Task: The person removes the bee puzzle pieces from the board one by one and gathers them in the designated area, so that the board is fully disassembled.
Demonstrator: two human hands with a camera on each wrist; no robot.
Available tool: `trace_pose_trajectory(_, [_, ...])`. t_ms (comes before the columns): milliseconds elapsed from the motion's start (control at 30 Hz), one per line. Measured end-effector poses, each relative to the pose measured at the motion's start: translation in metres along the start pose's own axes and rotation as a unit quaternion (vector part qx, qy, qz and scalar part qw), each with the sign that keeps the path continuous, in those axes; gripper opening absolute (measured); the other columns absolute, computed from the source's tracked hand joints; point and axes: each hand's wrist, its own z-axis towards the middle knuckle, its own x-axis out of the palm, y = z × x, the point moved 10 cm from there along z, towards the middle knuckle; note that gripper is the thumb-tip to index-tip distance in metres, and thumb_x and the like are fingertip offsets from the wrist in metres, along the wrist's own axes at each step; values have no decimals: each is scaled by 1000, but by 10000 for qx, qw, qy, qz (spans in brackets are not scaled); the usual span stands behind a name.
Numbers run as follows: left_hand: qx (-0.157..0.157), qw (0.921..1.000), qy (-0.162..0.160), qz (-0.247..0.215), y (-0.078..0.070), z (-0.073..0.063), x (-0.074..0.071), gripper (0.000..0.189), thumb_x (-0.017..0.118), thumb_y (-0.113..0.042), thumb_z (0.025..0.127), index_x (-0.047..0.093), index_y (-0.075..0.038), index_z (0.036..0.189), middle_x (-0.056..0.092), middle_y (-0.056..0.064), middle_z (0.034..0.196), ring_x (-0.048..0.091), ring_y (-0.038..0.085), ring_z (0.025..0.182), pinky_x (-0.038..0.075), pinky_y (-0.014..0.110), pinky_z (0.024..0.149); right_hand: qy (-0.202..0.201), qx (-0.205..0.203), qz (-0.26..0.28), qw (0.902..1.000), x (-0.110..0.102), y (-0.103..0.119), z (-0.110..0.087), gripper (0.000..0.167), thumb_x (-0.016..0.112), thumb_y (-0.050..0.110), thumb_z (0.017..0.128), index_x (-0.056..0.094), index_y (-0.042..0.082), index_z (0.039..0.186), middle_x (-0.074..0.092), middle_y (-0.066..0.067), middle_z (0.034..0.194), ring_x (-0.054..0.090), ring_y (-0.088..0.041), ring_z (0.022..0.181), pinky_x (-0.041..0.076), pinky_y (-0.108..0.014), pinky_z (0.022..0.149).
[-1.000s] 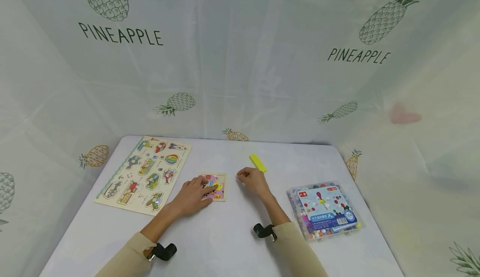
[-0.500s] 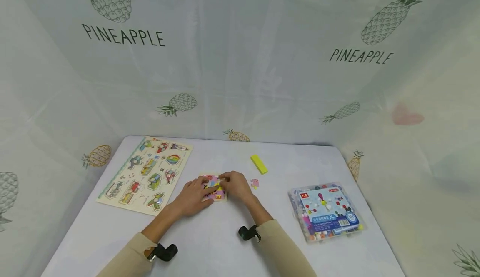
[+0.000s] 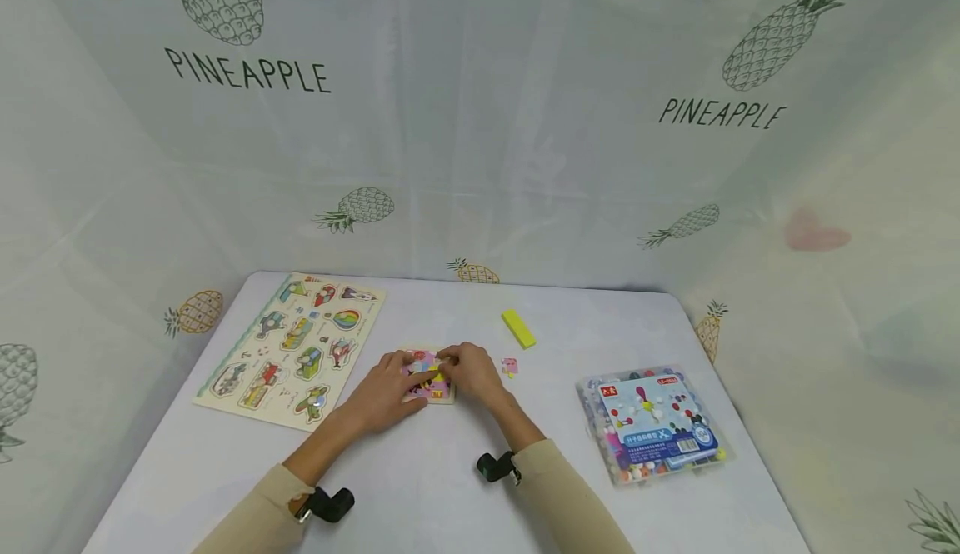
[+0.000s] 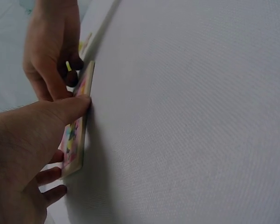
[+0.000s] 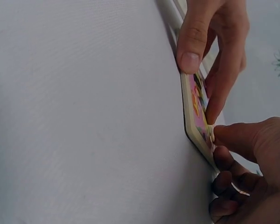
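A small square jigsaw puzzle board (image 3: 442,398) with a pink picture lies at mid-table. My left hand (image 3: 384,393) holds it from the left, thumb at the near edge and fingers over the picture and far-left side. At its right side my right hand (image 3: 472,372) pinches a small puzzle piece (image 5: 213,133) against the picture; the fingers hide most of it. In the left wrist view, the left thumb (image 4: 77,109) crosses the board's edge. A loose pink and yellow puzzle piece (image 3: 510,366) lies just right of the right hand.
A yellow block (image 3: 518,328) lies beyond the right hand. On the left is a large vehicle puzzle board (image 3: 288,350). A clear plastic box (image 3: 654,423) of colored parts stands at the right. A pineapple-print cloth (image 3: 480,154) hangs behind the white table (image 3: 427,487).
My right hand has moved left onto the board's right side, uncovering the loose pink piece on the table. It has stayed there since half a second ago. The left hand keeps its place.
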Motion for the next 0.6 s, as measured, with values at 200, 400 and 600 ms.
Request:
trace_pose_trajectory(200, [-137, 9999, -16, -56, 3, 2, -4, 53, 74, -46, 89, 66, -21, 135, 58, 12, 131, 50, 35, 126, 46, 54, 97, -9, -17, -4, 10000, 0, -1, 1, 22, 67, 19, 96, 76, 14, 116, 61, 5, 80, 52, -6, 62, 42, -22, 55])
trace_pose_trajectory(400, [-185, 9998, -55, -52, 5, 2, -6, 53, 75, -47, 88, 68, -21, 133, 60, 12, 132, 52, 34, 126, 46, 54, 99, 11, 21, 13, 10000, 1, -3, 2, 22, 66, 20, 97, 75, 14, 116, 62, 6, 81, 53, -6, 63, 43, -22, 57])
trace_pose_trajectory(600, [-216, 9996, -86, -137, 4, 2, -7, 52, 77, -46, 87, 69, -19, 131, 60, 13, 129, 53, 34, 122, 47, 54, 95, 20, 68, 144, 9999, 1, -3, 1, 21, 65, 20, 98, 74, 14, 116, 63, 6, 80, 54, -6, 64, 45, -22, 58])
